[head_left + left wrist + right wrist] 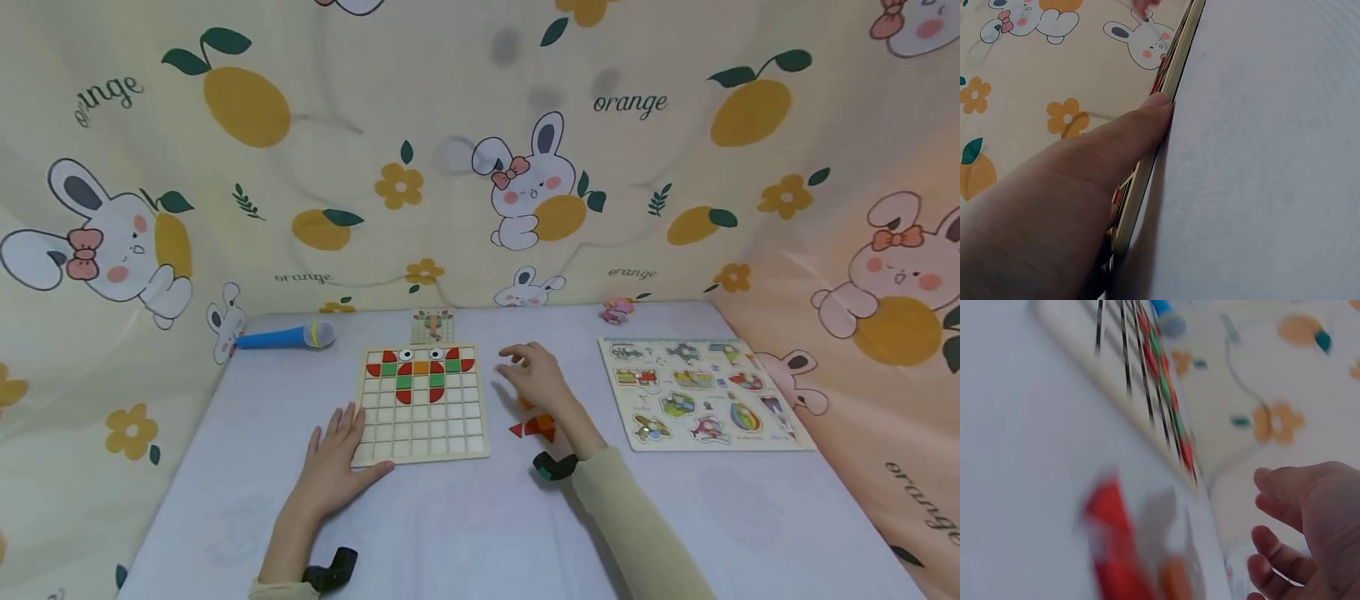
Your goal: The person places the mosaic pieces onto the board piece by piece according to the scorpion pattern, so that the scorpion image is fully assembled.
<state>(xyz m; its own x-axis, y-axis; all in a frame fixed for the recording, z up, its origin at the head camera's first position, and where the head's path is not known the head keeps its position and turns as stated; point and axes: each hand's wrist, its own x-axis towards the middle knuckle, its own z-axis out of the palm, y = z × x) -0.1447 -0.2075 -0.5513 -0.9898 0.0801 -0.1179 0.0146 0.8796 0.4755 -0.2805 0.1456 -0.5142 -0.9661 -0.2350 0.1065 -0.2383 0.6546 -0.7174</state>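
Note:
A square wooden grid board [420, 457] lies in the middle of the table, its upper rows filled with red, green, orange and eye-printed white tiles. Along its lower left side rests my left hand [330, 467], fingers spread, with the thumb [1141, 125] on the near edge. Right of the board, my right hand [540, 382] hovers with fingers loosely bent and nothing visible between them. Below that hand lie a small red triangle [516, 431] and several red and orange tiles [540, 427], partly hidden by the wrist. A small picture card [432, 327] with a similar pattern lies behind the board.
A blue toy microphone [281, 337] lies at the back left. On the right is a wooden picture puzzle board [705, 443], and a small pink toy figure [617, 311] stands at the back edge. A printed cloth [450, 92] hangs behind the white-covered table [465, 533].

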